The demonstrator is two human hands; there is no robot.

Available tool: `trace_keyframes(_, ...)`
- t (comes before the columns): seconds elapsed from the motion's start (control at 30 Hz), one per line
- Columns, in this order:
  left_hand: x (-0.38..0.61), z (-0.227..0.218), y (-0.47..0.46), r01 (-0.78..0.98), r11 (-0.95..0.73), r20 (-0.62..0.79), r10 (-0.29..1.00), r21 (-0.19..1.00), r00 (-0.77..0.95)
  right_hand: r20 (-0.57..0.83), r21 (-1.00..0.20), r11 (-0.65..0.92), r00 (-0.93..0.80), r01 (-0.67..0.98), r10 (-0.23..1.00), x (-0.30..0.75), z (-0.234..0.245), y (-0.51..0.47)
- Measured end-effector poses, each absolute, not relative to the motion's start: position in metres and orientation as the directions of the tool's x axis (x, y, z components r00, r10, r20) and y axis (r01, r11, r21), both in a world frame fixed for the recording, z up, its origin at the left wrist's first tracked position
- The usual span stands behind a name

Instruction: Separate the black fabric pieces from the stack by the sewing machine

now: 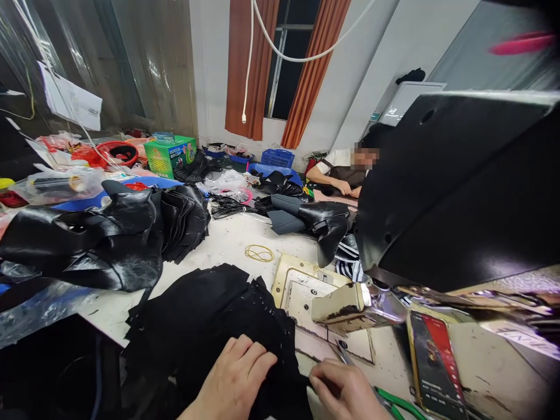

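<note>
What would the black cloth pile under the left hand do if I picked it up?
The black cloth pile would probably flop, since it droops in soft-looking curves. Its layers might slip apart, because uneven edges show around it. It likely won't roll, as it lies spread out.

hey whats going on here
A person's left grip rests on a layered heap of black cloth. The right grip is curled by the heap's right edge; whether it pinches anything is hard to tell. A phone and a green-handled tool lie to the right. Farther back, another person has both hands close together.
</note>
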State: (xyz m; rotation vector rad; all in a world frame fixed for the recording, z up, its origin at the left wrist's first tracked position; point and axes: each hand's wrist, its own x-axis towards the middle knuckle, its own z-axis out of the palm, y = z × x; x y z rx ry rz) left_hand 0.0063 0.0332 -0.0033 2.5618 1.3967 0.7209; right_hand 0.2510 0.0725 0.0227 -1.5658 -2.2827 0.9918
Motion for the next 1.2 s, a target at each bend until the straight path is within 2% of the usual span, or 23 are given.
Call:
trace_keyframes(0.07,0.009,-0.003,0.031,0.785,-0.537,0.300,0.838,0.308,0.455,-0.292,-0.718,0.082,-0.406,0.691,0.866,0.249,0.023,0.068)
trace_keyframes(0.17,0.016,-0.001,0.028,0.846,-0.443,0.281,0.887,0.296,0.366,-0.392,-0.862,-0.198,-0.365,0.467,0.844,0.236,0.013,0.062)
trace_keyframes(0.2,0.018,0.000,0.029,0.851,-0.411,0.269,0.904,0.327,0.334,-0.399,-0.878,-0.238,-0.360,0.416,0.843,0.232,0.010,0.061)
trace_keyframes(0.27,0.019,0.004,0.032,0.828,-0.375,0.219,0.926,0.417,0.308,-0.324,-0.875,-0.134,-0.358,0.465,0.876,0.227,0.005,0.060)
trace_keyframes(0.33,0.016,0.009,0.037,0.778,-0.381,0.178,0.924,0.501,0.338,-0.109,-0.757,0.157,-0.359,0.635,0.927,0.231,0.005,0.063)
trace_keyframes(0.4,0.009,0.014,0.041,0.736,-0.408,0.185,0.911,0.540,0.369,0.156,-0.497,0.363,-0.331,0.788,0.931,0.247,0.004,0.068)
trace_keyframes(0.43,0.005,0.017,0.042,0.721,-0.418,0.185,0.905,0.553,0.383,0.266,-0.382,0.370,-0.283,0.847,0.921,0.258,0.004,0.071)
trace_keyframes(0.5,-0.003,0.021,0.043,0.709,-0.408,0.152,0.905,0.575,0.398,0.411,-0.260,0.282,-0.158,0.924,0.898,0.282,0.002,0.077)
trace_keyframes(0.53,-0.006,0.022,0.043,0.704,-0.401,0.135,0.905,0.586,0.403,0.418,-0.248,0.234,-0.114,0.940,0.901,0.291,0.002,0.078)
trace_keyframes(0.6,-0.009,0.025,0.043,0.693,-0.397,0.125,0.904,0.602,0.409,0.319,-0.303,0.206,-0.105,0.930,0.942,0.300,0.004,0.077)
trace_keyframes(0.67,-0.010,0.026,0.044,0.688,-0.400,0.132,0.903,0.606,0.409,0.207,-0.437,0.231,-0.153,0.869,0.966,0.289,0.012,0.072)
trace_keyframes(0.73,-0.009,0.027,0.044,0.692,-0.397,0.128,0.904,0.603,0.408,0.205,-0.588,0.281,-0.196,0.759,0.959,0.264,0.022,0.067)
trace_keyframes(0.8,-0.007,0.027,0.045,0.698,-0.395,0.125,0.905,0.597,0.406,0.203,-0.669,0.354,-0.297,0.654,0.933,0.237,0.031,0.065)
trace_keyframes(0.9,-0.008,0.024,0.045,0.702,-0.410,0.138,0.901,0.582,0.412,0.159,-0.686,0.413,-0.430,0.600,0.889,0.213,0.038,0.071)
trace_keyframes(1.07,-0.016,0.009,0.042,0.685,-0.492,0.218,0.865,0.537,0.451,0.089,-0.679,0.383,-0.447,0.627,0.890,0.218,0.042,0.076)
trace_keyframes(1.2,-0.017,-0.004,0.042,0.708,-0.547,0.306,0.837,0.446,0.453,0.066,-0.665,0.368,-0.440,0.650,0.895,0.210,0.045,0.063)
